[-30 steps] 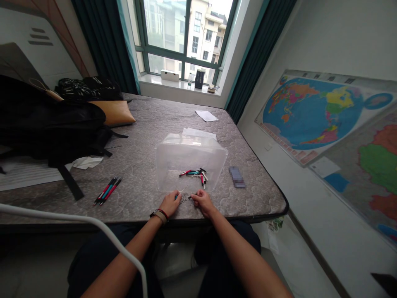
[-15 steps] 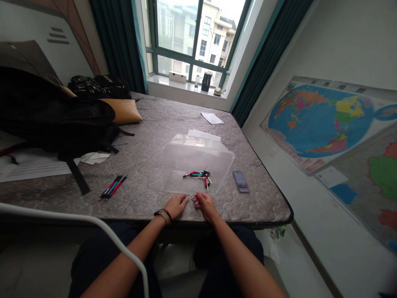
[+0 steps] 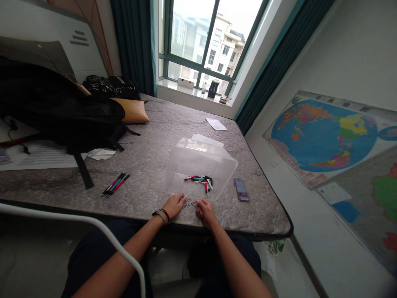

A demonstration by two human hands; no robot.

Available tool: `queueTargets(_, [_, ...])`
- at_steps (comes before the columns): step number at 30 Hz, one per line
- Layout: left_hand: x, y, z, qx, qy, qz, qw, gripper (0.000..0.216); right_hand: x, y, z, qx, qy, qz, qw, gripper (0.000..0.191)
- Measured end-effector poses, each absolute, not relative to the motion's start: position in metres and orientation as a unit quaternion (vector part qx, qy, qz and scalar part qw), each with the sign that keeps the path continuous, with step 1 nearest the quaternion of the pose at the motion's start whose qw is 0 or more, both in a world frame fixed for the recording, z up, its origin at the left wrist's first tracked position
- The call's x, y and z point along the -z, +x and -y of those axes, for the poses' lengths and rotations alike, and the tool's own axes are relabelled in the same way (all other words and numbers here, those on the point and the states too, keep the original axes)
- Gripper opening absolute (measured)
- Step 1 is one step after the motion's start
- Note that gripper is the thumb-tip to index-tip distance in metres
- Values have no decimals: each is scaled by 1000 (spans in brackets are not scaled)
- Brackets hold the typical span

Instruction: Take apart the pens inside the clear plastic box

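My left hand [image 3: 174, 205] rests near the front edge of the grey mattress [image 3: 155, 136], fingers pinched on a thin pen refill [image 3: 187, 194] that points up and right. My right hand [image 3: 204, 210] lies just to its right, fingers curled on something small I cannot make out. Right behind both hands stands a clear plastic box [image 3: 198, 165] holding several pen parts [image 3: 200, 181] in red, teal and black. Three assembled pens [image 3: 116, 184] lie on the mattress to the left.
A black backpack [image 3: 58, 116] and an orange cushion [image 3: 132, 111] sit at the left. White papers [image 3: 216, 124] lie behind the box, a dark phone [image 3: 241, 189] to its right. A white tube [image 3: 77, 221] crosses the foreground. World maps [image 3: 325, 132] cover the right wall.
The view has shifted, so the scene sits lower and to the right. My two hands have stayed close together in front of the box; the refill remains in my left hand.
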State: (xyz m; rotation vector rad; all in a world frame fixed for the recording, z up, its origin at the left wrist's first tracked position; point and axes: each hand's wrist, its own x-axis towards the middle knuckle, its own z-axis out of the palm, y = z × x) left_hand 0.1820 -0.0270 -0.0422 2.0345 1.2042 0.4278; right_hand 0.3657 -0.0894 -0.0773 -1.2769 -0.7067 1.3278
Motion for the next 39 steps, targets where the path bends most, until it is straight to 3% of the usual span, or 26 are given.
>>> queueTargets(4, [36,180,25,-214,768,-473,376,30,76,362,88,-553,-554,319,533,39])
queueTargets(9, [33,179,28,-208,761,-456,411,32,78,360,91,-483,-543,258,636,38])
queueTargets(19, [43,190,42,-134,815,-357,435,34,74,355,89,-535,-562,372,510,37])
queueTargets(28, [48,189,42,-107,819,-405,393,32,81,366,89,-546,-541,299,566,37])
queueTargets(39, [46,198,52,-139,789,-393,451,31,76,369,91,-585,-505,254,581,34])
